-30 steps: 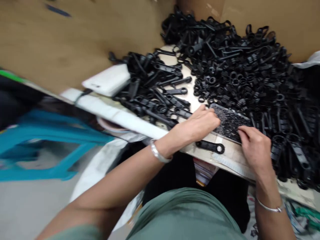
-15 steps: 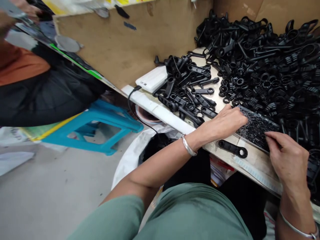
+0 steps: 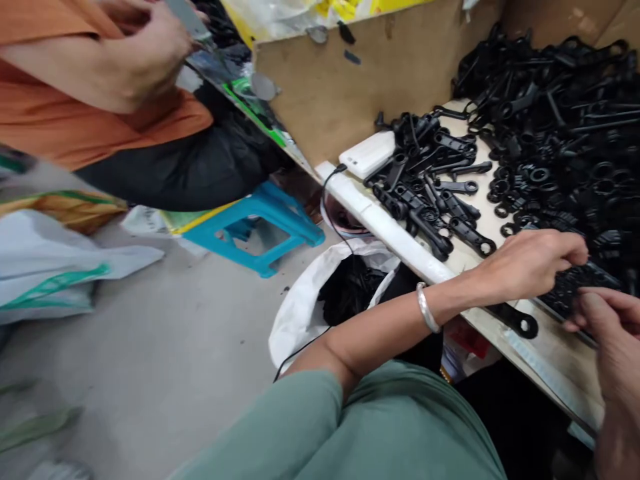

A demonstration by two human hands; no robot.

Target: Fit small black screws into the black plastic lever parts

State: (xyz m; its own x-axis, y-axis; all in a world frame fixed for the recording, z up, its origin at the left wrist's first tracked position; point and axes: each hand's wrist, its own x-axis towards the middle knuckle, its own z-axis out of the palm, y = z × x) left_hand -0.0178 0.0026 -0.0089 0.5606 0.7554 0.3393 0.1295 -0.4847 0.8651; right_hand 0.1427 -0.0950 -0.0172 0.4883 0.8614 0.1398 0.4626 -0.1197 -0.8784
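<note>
My left hand (image 3: 533, 261) rests on the table edge with its fingers curled onto a shallow tray of small black bits (image 3: 575, 288). My right hand (image 3: 607, 333) comes in at the right edge, fingers pinched at the same tray; what they hold, if anything, is too small to make out. A single black plastic arm with ring ends (image 3: 515, 320) lies just under my left wrist. A large heap of the same black parts (image 3: 555, 120) covers the table behind. Both wrists wear silver bangles.
A white power bank (image 3: 367, 153) with a cable lies at the table's left corner. A white sack with black parts (image 3: 340, 293) stands below the edge, beside a blue stool (image 3: 250, 230). A person in orange (image 3: 100, 73) sits at the upper left. A cardboard wall (image 3: 380, 73) backs the table.
The view has swung left, so the table and both hands now sit further right. The person in orange has come into view. My hands stay at the tray.
</note>
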